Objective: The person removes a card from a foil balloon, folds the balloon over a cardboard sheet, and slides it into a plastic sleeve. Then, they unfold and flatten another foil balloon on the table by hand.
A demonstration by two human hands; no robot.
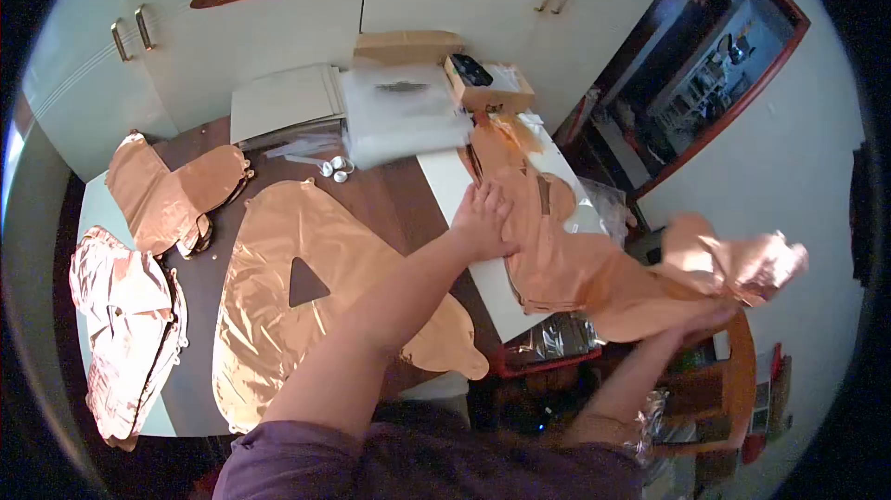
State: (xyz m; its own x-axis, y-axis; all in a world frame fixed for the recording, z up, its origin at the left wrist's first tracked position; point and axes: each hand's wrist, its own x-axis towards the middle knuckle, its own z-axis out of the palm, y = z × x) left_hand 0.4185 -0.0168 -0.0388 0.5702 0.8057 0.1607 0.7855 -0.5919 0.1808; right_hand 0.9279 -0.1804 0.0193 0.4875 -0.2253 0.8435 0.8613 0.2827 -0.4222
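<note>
Nearest the camera, the purple shirt (427,463) is cut off at the bottom, its left arm reaching over the A-shaped foil piece (269,231) (that arm hides part of it) on the table (380,203). At the table's right side, the left hand (484,220) presses down, unclenched, on the copper foil stack (557,254). Beyond that side, the right hand (710,317) is blurred against the raised foil (691,268), fingers too unclear to tell whether they grip.
</note>
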